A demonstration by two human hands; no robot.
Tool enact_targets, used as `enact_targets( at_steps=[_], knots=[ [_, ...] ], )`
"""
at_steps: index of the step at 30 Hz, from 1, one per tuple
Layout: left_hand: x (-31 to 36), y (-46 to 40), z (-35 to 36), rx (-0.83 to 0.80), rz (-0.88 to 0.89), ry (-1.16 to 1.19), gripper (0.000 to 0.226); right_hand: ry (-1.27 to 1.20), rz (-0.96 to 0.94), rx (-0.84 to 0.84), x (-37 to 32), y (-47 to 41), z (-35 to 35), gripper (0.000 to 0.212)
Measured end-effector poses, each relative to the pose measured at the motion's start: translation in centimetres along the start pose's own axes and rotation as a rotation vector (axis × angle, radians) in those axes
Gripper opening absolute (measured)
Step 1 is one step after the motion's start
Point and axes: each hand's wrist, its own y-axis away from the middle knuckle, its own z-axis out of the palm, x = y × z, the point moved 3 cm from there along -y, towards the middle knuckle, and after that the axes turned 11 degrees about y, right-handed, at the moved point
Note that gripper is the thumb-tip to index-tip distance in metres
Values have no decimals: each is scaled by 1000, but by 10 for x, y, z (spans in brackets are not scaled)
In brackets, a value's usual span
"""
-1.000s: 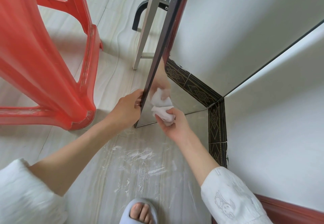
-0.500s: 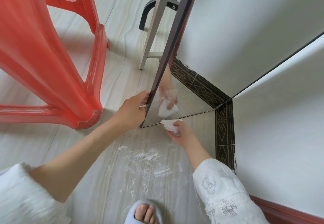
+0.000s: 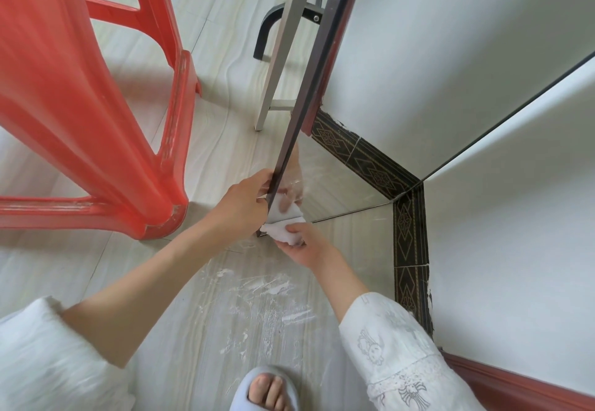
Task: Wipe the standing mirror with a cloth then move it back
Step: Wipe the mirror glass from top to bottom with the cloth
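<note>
The mirror (image 3: pixel 402 95) stands on the pale floor (image 3: pixel 199 320) near the corner, its glass reflecting wall and dark patterned skirting. The left hand (image 3: pixel 240 203) grips its dark side edge low down. The right hand (image 3: pixel 301 245) holds a bunched white cloth (image 3: pixel 283 233) against the bottom corner. The top is cut off; a red chair (image 3: pixel 80 105) stands beside

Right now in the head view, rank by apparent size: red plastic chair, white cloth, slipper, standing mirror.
1. standing mirror and red plastic chair: both cropped, chair nearer; cannot rank them.
2. slipper, partly cut off.
3. white cloth, bunched in the right hand.
</note>
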Motion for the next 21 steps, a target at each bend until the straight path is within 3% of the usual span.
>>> enact_targets(
  at_steps=[5,12,17,19,21],
  knots=[
    [14,2,3,51,-40,22,45,-45,18,-50,-16,29,5,13],
    [55,17,-6,69,27,67,31,-101,-55,-108,-53,87,17,15],
    [70,25,-8,53,32,121,36,-88,-180,-192,-82,127,22,45],
    [70,26,-7,56,29,144,37,-64,-237,-270,-84,142,29,39],
    [68,27,-7,54,18,162,39,138,-318,-249,-80,148,32,28]
  ],
)
